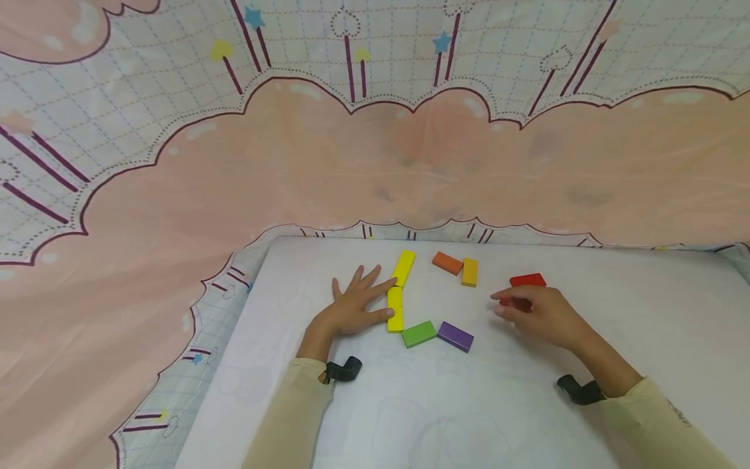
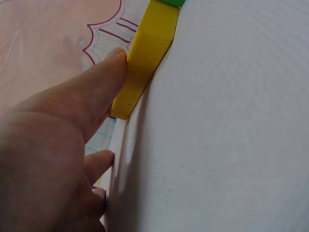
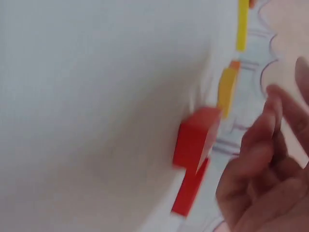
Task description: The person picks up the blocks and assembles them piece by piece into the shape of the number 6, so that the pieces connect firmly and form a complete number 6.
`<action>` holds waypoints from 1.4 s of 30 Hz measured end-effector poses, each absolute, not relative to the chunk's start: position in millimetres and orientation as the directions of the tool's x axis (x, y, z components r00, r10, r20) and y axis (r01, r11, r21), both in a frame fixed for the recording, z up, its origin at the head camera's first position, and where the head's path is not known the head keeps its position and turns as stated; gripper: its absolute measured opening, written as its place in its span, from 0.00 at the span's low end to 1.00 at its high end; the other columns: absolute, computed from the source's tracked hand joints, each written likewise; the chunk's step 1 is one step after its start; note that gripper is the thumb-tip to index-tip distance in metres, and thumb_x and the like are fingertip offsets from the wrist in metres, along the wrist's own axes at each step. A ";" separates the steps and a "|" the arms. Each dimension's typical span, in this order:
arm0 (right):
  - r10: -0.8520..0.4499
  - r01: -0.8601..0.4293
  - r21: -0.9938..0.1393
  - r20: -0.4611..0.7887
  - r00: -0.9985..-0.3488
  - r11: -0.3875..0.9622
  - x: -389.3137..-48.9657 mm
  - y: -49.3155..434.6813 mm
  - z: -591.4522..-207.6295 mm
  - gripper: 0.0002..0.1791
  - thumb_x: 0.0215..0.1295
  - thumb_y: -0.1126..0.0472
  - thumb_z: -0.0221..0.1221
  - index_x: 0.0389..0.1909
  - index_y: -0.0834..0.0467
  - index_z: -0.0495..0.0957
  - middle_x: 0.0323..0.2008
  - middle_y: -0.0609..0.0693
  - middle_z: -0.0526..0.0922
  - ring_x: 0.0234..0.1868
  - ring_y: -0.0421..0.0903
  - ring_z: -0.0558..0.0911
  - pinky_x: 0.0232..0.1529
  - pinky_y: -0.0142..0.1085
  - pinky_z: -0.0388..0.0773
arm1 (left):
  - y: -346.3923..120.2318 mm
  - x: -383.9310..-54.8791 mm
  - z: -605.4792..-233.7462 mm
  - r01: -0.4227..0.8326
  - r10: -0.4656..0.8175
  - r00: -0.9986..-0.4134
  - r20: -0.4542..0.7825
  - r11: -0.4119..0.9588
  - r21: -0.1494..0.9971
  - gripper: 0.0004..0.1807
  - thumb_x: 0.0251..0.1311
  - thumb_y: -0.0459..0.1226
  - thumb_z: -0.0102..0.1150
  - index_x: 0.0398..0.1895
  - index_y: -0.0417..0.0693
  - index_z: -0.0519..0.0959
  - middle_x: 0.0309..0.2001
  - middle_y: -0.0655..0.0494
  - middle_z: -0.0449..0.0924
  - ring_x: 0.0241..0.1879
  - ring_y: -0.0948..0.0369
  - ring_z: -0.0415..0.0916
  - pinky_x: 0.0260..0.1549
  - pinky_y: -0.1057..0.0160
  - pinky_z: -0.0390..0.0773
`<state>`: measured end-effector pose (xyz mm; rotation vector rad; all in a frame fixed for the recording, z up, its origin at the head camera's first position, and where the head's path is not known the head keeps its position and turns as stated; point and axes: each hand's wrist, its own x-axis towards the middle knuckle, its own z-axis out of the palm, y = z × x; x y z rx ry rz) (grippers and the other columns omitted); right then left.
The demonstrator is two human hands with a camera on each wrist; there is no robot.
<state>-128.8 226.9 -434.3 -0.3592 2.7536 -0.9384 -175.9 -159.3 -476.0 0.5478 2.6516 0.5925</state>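
My left hand (image 1: pixel 351 309) rests spread on the white tabletop, fingers extended. Its thumb touches the lower yellow block (image 1: pixel 395 319), and its index fingertip is at the end of the upper yellow block (image 1: pixel 405 264). In the left wrist view the thumb (image 2: pixel 104 72) lies against the side of a yellow block (image 2: pixel 145 55). Over at the right, my right hand (image 1: pixel 545 316) hovers with loosely bent fingers above a red block (image 1: pixel 517 303), partly hidden by it. Another red block (image 1: pixel 527 279) lies just behind. The right wrist view shows a gap between the hand (image 3: pixel 265 169) and the red block (image 3: pixel 190 145).
A green block (image 1: pixel 419 334) adjoins the lower yellow one, with a purple block (image 1: pixel 456 337) beside it. Farther back, an orange block (image 1: pixel 447 262) meets an amber block (image 1: pixel 470 272). A patterned pink-and-white cloth (image 1: pixel 375 169) hangs behind the table.
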 end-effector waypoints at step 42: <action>-0.298 -0.002 -0.667 -0.330 -0.896 0.745 -126.7 253.4 -446.6 0.30 0.56 0.50 0.75 0.55 0.50 0.71 0.52 0.57 0.81 0.53 0.54 0.77 0.42 0.43 0.85 | -158.4 -177.0 -475.9 0.304 0.451 -0.849 -0.276 0.843 0.443 0.39 0.68 0.64 0.51 0.80 0.77 0.54 0.85 0.61 0.34 0.83 0.49 0.22 0.68 0.25 0.18</action>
